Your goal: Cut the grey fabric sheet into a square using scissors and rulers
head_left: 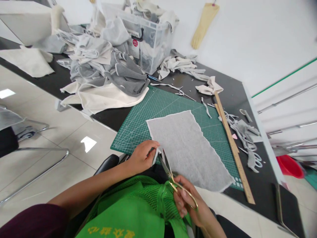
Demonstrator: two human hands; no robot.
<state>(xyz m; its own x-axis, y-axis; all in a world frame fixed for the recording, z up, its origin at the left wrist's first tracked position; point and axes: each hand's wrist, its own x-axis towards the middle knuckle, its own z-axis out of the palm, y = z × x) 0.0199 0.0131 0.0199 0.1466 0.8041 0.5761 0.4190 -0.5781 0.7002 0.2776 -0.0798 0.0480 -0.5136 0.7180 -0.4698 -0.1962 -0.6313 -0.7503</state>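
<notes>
A light grey cloth piece (183, 138) with a pale, frayed edge lies on the green cutting mat (133, 125), its near side hanging past the table edge. My left hand (144, 155) is closed, pinching the cloth's near left corner. In my right hand (189, 201) are gold-handled scissors (169, 170), fingers through the handle loops. Their blades stand apart and point up toward the pinched corner. Whether they touch the fabric there I cannot tell.
Grey and cream cloths (99, 66) are heaped at the back left, beside a clear plastic bin (151, 43) full of fabric. A wooden ruler (234, 148) lies along the mat's right side. Fabric scraps (247, 132) and a phone-like dark object (289, 208) lie farther right.
</notes>
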